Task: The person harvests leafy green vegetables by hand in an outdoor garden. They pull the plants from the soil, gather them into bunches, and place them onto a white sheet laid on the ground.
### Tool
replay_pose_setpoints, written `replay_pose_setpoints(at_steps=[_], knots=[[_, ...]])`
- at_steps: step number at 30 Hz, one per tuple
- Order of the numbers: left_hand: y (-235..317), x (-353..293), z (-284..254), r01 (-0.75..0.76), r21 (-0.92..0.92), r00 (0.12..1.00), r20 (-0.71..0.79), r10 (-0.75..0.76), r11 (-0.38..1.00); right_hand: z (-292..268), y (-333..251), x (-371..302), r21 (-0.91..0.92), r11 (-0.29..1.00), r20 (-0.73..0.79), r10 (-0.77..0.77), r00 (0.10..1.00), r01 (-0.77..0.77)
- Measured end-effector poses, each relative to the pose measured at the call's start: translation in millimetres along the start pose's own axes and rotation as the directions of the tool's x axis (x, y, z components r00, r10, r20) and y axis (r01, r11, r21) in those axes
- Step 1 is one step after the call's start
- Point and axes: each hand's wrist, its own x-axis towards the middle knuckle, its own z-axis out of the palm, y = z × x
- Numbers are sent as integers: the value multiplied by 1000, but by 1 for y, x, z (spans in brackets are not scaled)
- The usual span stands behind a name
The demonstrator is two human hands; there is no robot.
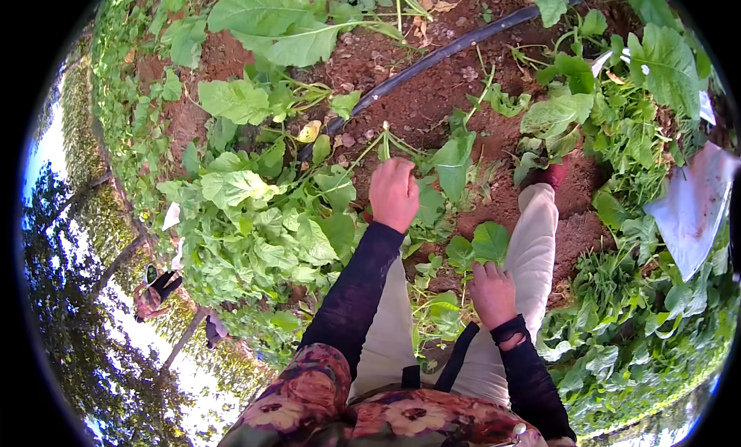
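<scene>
My left hand (pixel 395 194) is closed in a fist, knuckles up, just below the pale stems (pixel 386 135) of a leafy green plant. Whatever its fingers hold, if anything, is hidden. A large green leaf (pixel 454 165) spreads to the right of that hand. In front of my right knee, my right hand (pixel 494 294) has its fingers curled at the base of a broad green leaf (pixel 490 242), which stands up from the fingertips. Dense leafy greens (pixel 266 227) grow to the left of my left hand.
A black irrigation hose (pixel 455 47) curves across the reddish soil (pixel 417 92). White plastic sheeting (pixel 695 204) lies among the plants at the right, beside heaped greens (pixel 617 293). At far left, another person (pixel 158 295) is among trees. My legs (pixel 534 242) straddle low plants.
</scene>
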Motion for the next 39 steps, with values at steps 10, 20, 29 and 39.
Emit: replay_pose_setpoints(at_steps=[10, 20, 29, 39], knots=[[-204, -96, -85, -268, 340, 407, 888, -214, 901, 67, -206, 58, 263, 936, -158, -199, 967, 235], [-264, 21, -155, 539, -663, 832, 516, -204, 520, 196, -211, 125, -69, 959, 181, -259, 949, 275], [-296, 10, 7, 525, 576, 448, 439, -779, 627, 211, -186, 135, 34, 962, 186, -272, 944, 271], [-303, -21, 31, 648, 516, 395, 402, -826, 561, 197, -162, 144, 127, 966, 238, -251, 938, 226]])
